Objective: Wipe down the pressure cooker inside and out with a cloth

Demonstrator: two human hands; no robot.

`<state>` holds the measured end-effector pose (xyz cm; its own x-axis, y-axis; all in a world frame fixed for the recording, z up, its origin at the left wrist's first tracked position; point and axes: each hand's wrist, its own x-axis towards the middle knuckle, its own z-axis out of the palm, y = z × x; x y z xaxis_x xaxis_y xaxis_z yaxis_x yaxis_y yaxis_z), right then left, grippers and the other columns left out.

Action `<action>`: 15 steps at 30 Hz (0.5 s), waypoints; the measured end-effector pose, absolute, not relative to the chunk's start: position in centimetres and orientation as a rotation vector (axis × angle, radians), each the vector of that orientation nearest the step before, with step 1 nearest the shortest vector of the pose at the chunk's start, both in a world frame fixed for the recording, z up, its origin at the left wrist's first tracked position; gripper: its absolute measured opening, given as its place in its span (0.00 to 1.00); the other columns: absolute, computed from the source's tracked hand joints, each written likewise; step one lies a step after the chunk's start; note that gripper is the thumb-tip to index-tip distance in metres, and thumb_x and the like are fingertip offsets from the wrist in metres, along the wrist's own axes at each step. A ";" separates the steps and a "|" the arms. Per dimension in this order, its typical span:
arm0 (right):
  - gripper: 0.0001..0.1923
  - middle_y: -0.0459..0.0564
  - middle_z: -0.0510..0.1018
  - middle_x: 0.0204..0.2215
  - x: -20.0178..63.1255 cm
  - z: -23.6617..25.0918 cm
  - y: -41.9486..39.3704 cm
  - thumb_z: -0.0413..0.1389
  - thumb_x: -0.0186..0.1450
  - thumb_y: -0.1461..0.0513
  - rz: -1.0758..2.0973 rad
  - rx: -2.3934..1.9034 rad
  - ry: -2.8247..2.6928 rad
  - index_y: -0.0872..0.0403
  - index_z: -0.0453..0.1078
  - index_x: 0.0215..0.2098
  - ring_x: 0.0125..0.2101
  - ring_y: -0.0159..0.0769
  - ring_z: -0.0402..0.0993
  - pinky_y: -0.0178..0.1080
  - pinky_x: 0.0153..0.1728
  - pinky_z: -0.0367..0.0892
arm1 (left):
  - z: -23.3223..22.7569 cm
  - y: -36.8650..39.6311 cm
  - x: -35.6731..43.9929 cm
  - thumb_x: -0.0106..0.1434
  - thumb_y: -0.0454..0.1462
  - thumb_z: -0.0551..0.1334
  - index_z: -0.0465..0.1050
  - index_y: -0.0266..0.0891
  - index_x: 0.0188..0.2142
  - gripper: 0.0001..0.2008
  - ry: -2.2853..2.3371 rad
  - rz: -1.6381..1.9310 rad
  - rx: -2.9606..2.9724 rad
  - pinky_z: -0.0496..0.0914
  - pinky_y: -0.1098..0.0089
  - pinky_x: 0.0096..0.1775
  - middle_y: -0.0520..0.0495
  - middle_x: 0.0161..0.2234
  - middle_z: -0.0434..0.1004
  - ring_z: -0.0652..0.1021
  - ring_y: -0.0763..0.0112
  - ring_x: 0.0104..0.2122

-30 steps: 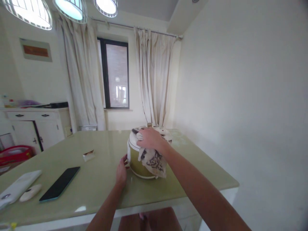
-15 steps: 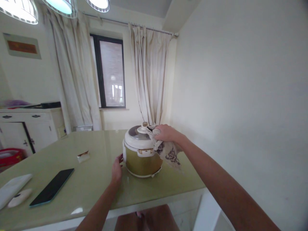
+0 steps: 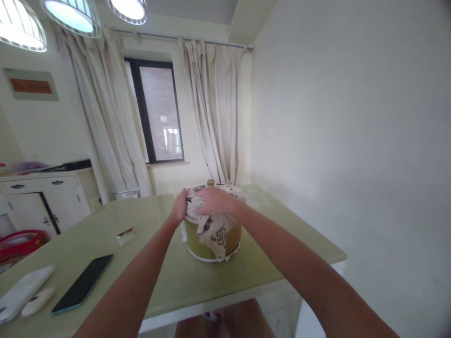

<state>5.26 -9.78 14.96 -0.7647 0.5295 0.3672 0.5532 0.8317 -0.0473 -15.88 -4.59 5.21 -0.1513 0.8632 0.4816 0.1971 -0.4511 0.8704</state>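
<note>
An electric pressure cooker (image 3: 195,239) with a green-gold body and a white lower rim stands upright on the green table. A beige cloth with dark printed patterns (image 3: 215,234) lies bunched over its lid, one corner hanging down the front. My right hand (image 3: 214,201) presses on top with its fingers closed around the cloth. At the left edge of the lid, my left hand (image 3: 181,205) grips the cooker's side, touching the cloth; some of its fingertips are hidden. The lid's brown-topped knob (image 3: 210,182) shows just behind the cloth.
On the left of the table (image 3: 155,272) lie a black phone (image 3: 83,283), a white flat item (image 3: 24,290), a rounded white object (image 3: 38,301) and a small white packet (image 3: 126,235). A plain wall (image 3: 334,141) rises along the right side.
My right hand has moved left across the lid with the cloth, now covering its front. My left hand has risen from the cooker's lower side to the lid edge.
</note>
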 end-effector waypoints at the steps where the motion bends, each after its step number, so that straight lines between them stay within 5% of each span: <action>1: 0.18 0.51 0.85 0.43 7.0 14.8 -9.2 0.66 0.60 0.55 -0.022 -0.827 -2.599 0.53 0.81 0.47 0.43 0.43 0.79 0.39 0.45 0.70 | 4.7 -4.7 -15.9 0.69 0.66 0.48 0.83 0.34 0.45 0.41 1.182 1.670 1.628 0.69 0.52 0.63 0.39 0.44 0.87 0.80 0.50 0.55; 8: 0.08 0.49 0.82 0.32 15.6 13.9 -7.5 0.66 0.57 0.61 0.295 -1.082 -2.308 0.54 0.81 0.36 0.35 0.41 0.78 0.38 0.36 0.68 | 3.2 -5.0 -15.4 0.74 0.53 0.48 0.81 0.39 0.55 0.31 1.430 1.853 1.759 0.51 0.50 0.73 0.40 0.65 0.75 0.68 0.53 0.69; 15: 0.16 0.49 0.84 0.38 15.2 12.6 -6.3 0.67 0.55 0.55 0.369 -0.970 -2.191 0.54 0.81 0.40 0.41 0.44 0.78 0.41 0.45 0.70 | 2.2 -4.4 -16.4 0.75 0.52 0.47 0.79 0.39 0.58 0.30 1.347 1.800 1.719 0.56 0.48 0.71 0.40 0.61 0.79 0.73 0.53 0.65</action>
<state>15.18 -6.27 12.58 -0.4730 0.7344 0.4868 0.5343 0.6784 -0.5042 -16.36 -4.39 2.23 -0.2318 0.7591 0.6083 0.3692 -0.5099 0.7770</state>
